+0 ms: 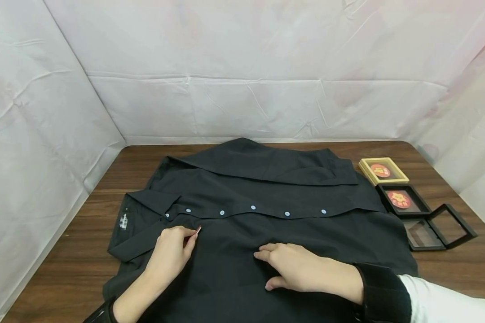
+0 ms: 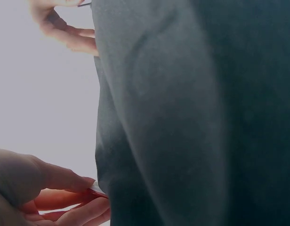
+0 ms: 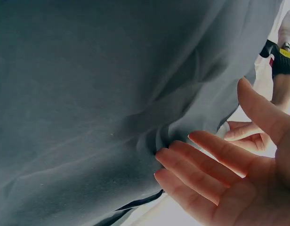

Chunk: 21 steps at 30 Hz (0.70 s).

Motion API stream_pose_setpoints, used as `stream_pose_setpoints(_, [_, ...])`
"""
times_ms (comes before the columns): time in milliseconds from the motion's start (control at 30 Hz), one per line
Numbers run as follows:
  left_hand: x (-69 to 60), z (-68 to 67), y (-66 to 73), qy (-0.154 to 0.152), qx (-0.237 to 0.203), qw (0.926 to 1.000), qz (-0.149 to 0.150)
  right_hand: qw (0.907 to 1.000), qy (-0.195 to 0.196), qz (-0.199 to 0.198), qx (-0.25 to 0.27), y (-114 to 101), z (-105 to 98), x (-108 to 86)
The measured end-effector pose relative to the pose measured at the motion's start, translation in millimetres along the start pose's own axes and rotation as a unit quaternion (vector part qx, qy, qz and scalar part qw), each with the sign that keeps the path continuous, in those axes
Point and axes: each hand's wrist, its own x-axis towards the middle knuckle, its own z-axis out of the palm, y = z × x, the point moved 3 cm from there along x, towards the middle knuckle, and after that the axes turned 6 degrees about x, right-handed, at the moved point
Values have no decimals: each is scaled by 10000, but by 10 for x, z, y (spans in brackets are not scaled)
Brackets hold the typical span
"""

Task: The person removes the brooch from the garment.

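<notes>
A black button-up shirt [image 1: 234, 251] lies spread over the table, its collar [image 1: 137, 224] at the left. A line of pale buttons [image 1: 253, 207] crosses it from side to side. My left hand [image 1: 171, 251] is over the shirt just below the collar end of that line. Its thumb and fingers pinch a small pale thing with a reddish edge [image 2: 98, 189], mostly hidden by the fingertips, so its kind cannot be told. To the right, my right hand [image 1: 295, 269] is low over the shirt front, fingers extended and thumb apart, holding nothing.
Right of the shirt are a gold-framed box [image 1: 383, 170] and a black-framed box [image 1: 402, 200], each with a red round piece inside. An opened black frame case [image 1: 440, 229] lies nearer. White cloth [image 1: 266, 89] hangs behind the wooden table [image 1: 81, 251].
</notes>
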Motion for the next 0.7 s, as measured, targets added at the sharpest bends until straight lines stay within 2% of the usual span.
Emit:
stream_pose_setpoints(333, [13, -29, -11, -108, -189, 9996, -187, 9971, 350, -32, 676, -12, -83, 99])
stream_pose_setpoints(567, [20, -50, -19, 8, -416, 9987, -293, 9933, 529, -71, 1021, -13, -138, 169])
stream_pose_setpoints(700, [22, -53, -19, 43, -488, 9983, -316, 9900, 675, -245, 1216, -11, -161, 232])
